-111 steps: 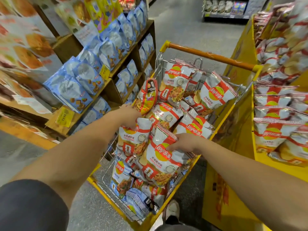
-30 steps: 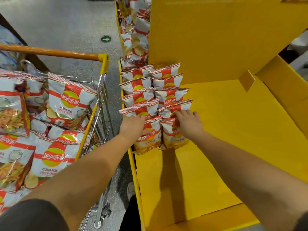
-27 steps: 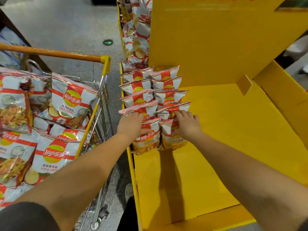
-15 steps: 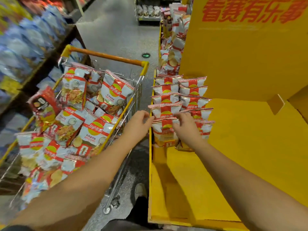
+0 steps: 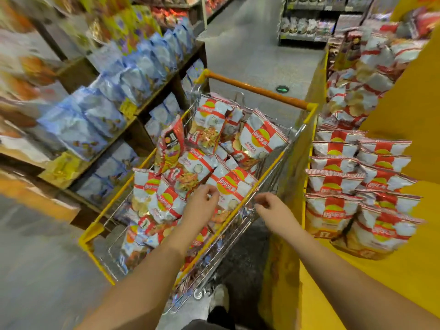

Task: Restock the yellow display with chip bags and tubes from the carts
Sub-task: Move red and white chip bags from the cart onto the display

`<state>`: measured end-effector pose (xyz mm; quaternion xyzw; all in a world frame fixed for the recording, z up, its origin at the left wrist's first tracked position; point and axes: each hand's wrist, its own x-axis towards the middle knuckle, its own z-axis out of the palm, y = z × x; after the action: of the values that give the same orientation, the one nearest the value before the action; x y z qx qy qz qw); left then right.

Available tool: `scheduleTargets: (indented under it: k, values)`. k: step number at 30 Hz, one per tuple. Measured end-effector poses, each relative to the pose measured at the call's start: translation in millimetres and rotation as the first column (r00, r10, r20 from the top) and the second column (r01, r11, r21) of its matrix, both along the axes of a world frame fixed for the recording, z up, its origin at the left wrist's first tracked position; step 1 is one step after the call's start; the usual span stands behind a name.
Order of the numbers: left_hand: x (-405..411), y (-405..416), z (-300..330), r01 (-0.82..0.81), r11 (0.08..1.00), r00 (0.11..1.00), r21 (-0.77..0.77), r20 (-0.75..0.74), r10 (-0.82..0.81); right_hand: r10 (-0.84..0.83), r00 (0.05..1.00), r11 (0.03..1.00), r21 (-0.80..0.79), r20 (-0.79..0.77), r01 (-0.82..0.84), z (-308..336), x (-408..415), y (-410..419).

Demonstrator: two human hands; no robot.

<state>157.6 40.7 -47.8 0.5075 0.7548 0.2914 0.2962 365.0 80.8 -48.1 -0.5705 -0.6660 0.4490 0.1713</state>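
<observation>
A wire cart (image 5: 271,169) with yellow rims and an orange handle stands in the middle, filled with red-and-white chip bags (image 5: 229,186). My left hand (image 5: 202,203) hovers over the bags in the cart, fingers loosely curled, holding nothing. My right hand (image 5: 269,206) hangs over the cart's right rim, also empty and relaxed. To the right, the yellow display (image 5: 404,270) carries two overlapping rows of the same chip bags (image 5: 333,184).
Wooden shelves (image 5: 133,120) with blue snack bags line the left side, close to the cart. The grey aisle floor (image 5: 252,44) runs ahead to a far shelf. More chip bags hang on the display's upper part (image 5: 357,91). My shoe (image 5: 220,296) shows below the cart.
Both hands have left the bags on the yellow display and swung left to the cart. My view has turned left with them, and both hands now hold nothing.
</observation>
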Motion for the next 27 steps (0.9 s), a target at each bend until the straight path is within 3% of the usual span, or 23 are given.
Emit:
scheduleTargets:
  k: [4,9,12,14,16,17,19,21,22,27]
  values:
    - [-76,28,-6,-0.006,1.0,0.995,-0.013,-0.101,0.004,0.04,0.993,0.999,-0.036,0.11,-0.037,-1,-50,33]
    - [-155,97,16,-0.034,0.99,0.95,0.14,-0.303,0.075,0.074,0.959,0.997,-0.032,0.275,-0.068,-6,-85,72]
    - [-196,135,43,-0.073,0.976,0.933,0.206,-0.332,0.14,0.13,0.925,0.988,-0.125,0.358,-0.091,-9,-100,92]
    - [-220,157,55,-0.025,0.978,0.924,0.206,-0.369,0.101,0.174,0.893,0.979,-0.17,0.415,-0.111,-12,-108,101]
    - [-239,179,64,0.12,0.988,0.89,0.1,-0.453,-0.062,0.209,0.872,0.968,-0.219,0.442,-0.121,-17,-112,108]
    - [-247,189,67,0.232,0.973,0.818,-0.01,-0.539,-0.201,0.222,0.869,0.961,-0.25,0.443,-0.118,-19,-113,111]
    - [-256,206,68,0.428,0.866,0.536,-0.256,-0.7,-0.472,0.244,0.87,0.944,-0.309,0.428,-0.113,-23,-113,114]
    - [-260,217,66,0.477,0.756,0.254,-0.448,-0.753,-0.607,0.257,0.873,0.931,-0.347,0.414,-0.11,-25,-113,117]
    - [-260,220,65,0.468,0.718,0.155,-0.515,-0.752,-0.64,0.27,0.868,0.927,-0.357,0.416,-0.117,-26,-114,118]
    - [-246,222,57,0.461,0.595,-0.173,-0.658,-0.725,-0.667,0.306,0.811,0.929,-0.343,0.498,-0.14,-31,-120,117]
